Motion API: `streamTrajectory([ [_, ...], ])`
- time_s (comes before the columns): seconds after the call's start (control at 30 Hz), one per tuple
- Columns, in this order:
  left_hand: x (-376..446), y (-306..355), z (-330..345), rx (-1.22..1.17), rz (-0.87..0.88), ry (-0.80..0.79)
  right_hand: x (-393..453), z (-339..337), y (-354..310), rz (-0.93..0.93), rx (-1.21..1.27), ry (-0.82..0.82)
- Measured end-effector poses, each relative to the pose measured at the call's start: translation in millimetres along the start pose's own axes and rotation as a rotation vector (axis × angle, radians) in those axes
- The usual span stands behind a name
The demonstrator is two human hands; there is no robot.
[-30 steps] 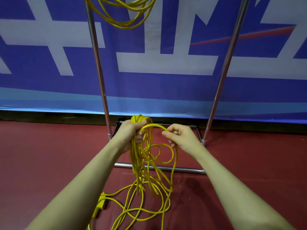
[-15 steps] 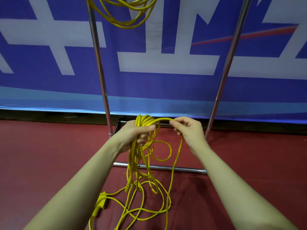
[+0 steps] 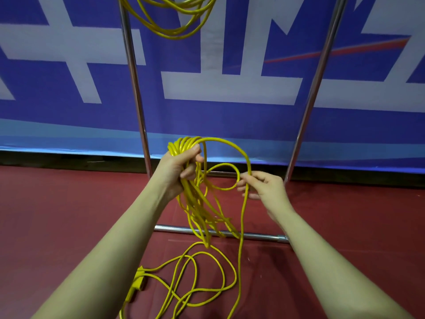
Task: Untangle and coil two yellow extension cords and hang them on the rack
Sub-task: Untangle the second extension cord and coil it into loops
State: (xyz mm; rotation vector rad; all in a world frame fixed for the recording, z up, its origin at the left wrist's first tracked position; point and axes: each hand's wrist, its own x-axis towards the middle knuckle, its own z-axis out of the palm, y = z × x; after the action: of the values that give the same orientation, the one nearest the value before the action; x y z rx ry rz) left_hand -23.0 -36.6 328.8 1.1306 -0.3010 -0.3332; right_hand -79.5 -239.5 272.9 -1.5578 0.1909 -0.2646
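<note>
In front of the chrome tube rack [image 3: 308,111], my left hand [image 3: 177,169] grips the half-coiled yellow extension cord [image 3: 197,203]; my right hand [image 3: 264,187] pinches its next loop. The other yellow cord coil [image 3: 170,21] already hangs above; slack remains below.

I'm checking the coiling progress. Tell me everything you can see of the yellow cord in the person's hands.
The yellow cord is thin, smooth and plastic-looking. The left hand grips several gathered loops that hang down; the right hand pinches a strand arching between the hands. The rest lies in loose curves on the red floor, with its plug ends at lower left.
</note>
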Motion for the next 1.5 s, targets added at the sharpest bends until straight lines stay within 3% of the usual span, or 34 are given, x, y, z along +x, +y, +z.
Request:
streamTrajectory([
  [0.17, -1, -18, 1, 0.278, -0.144, 0.129, 3, 7, -28, 0.038, 0.504, 0.041],
  [0.27, -7, -25, 5, 0.317, -0.214, 0.161, 2, 11, -42, 0.045, 0.726, -0.009],
  [0.43, -14, -33, 9, 0.137, -0.293, 0.01, 2, 26, -56, 0.056, 0.872, -0.035],
  [0.8, -20, -46, 35, 0.193, -0.354, -0.235, 13, 27, -60, 0.073, 0.99, 0.007],
  [0.93, -18, -47, 38, 0.165, -0.342, -0.18, 19, 19, -53, 0.087, 0.838, 0.022],
  [1.1, -4, -41, 34, 0.022, -0.273, 0.008, 17, 16, -34, 0.101, 0.368, 0.125],
  [1.23, 7, -28, 27, -0.07, -0.189, 0.149, 7, 20, -21, 0.128, -0.029, -0.105],
  [1.33, 12, -22, 18, -0.072, -0.13, 0.197, 0, 26, -19, 0.086, -0.142, -0.277],
  [1.5, 13, -19, 12, -0.089, -0.094, 0.237, -4, 39, -18, -0.062, -0.322, -0.282],
])
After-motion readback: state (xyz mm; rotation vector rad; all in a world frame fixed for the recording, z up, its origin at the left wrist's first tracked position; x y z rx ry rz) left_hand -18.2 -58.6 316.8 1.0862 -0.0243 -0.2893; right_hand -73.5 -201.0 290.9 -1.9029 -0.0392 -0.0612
